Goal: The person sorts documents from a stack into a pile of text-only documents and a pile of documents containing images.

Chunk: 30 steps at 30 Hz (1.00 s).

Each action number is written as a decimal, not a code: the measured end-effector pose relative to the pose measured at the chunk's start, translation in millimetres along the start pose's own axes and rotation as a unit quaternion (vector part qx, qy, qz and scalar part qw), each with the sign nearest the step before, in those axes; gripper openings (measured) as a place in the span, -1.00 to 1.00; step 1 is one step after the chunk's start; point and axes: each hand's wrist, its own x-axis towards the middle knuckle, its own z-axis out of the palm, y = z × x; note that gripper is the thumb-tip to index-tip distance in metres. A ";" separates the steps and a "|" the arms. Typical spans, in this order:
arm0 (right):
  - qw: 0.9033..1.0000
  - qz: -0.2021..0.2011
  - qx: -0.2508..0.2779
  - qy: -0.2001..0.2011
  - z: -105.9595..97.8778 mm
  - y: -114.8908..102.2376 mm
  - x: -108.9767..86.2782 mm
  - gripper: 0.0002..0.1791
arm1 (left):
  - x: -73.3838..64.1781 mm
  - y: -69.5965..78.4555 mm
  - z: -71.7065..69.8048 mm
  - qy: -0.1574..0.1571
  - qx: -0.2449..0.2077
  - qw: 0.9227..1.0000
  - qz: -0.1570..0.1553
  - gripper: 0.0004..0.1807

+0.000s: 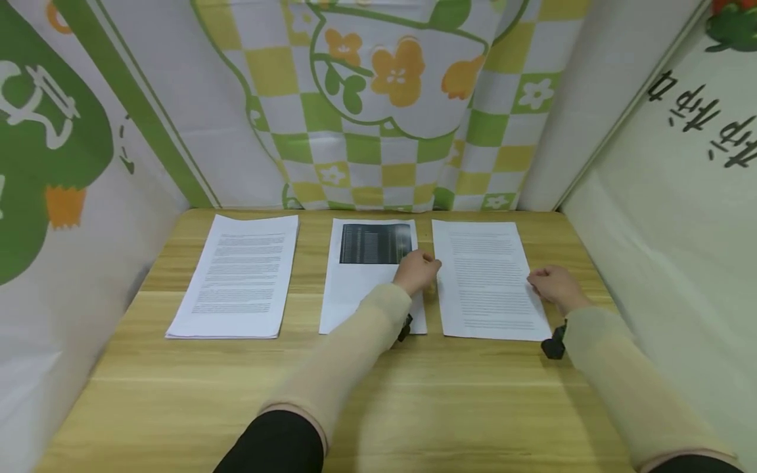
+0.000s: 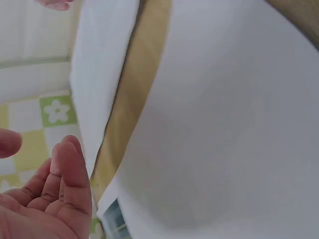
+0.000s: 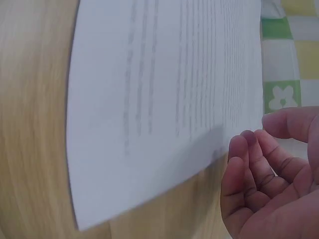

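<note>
On the table lie three piles or sheets of white paper. The printed right sheet [image 1: 485, 282] lies flat between the two hands. My left hand [image 1: 416, 272] hovers over the right edge of the middle sheet [image 1: 349, 295], its fingertips beside the right sheet's left edge. In the left wrist view, its thumb stands apart from loosely bent fingers [image 2: 72, 172], with nothing between them. My right hand [image 1: 558, 288] is at the right sheet's right edge. The right wrist view shows the thumb and loosely curled fingers [image 3: 238, 149] beside that edge; no paper is visibly gripped.
A thicker stack of printed paper [image 1: 242, 282] lies on the left of the wooden table [image 1: 236, 387]. The middle sheet carries a dark printed picture [image 1: 372, 243]. A checked, flowered curtain [image 1: 384, 144] hangs behind the table, and white cloth walls flank both sides.
</note>
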 end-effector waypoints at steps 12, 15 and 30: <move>0.995 -0.067 0.023 -0.075 20.3 -31.0 -3.7 -0.57 | -11.8 -21.0 -63.3 0.022 -0.066 0.997 -0.014 -0.59; 0.992 -0.080 0.041 -0.093 27.5 -40.3 -7.6 -0.55 | -14.9 -28.2 -76.8 0.023 -0.075 0.997 -0.015 -0.56; 0.970 -0.122 0.133 -0.164 73.4 -97.1 -25.3 -0.53 | -37.6 -57.5 -135.6 0.024 -0.163 0.986 0.006 -0.57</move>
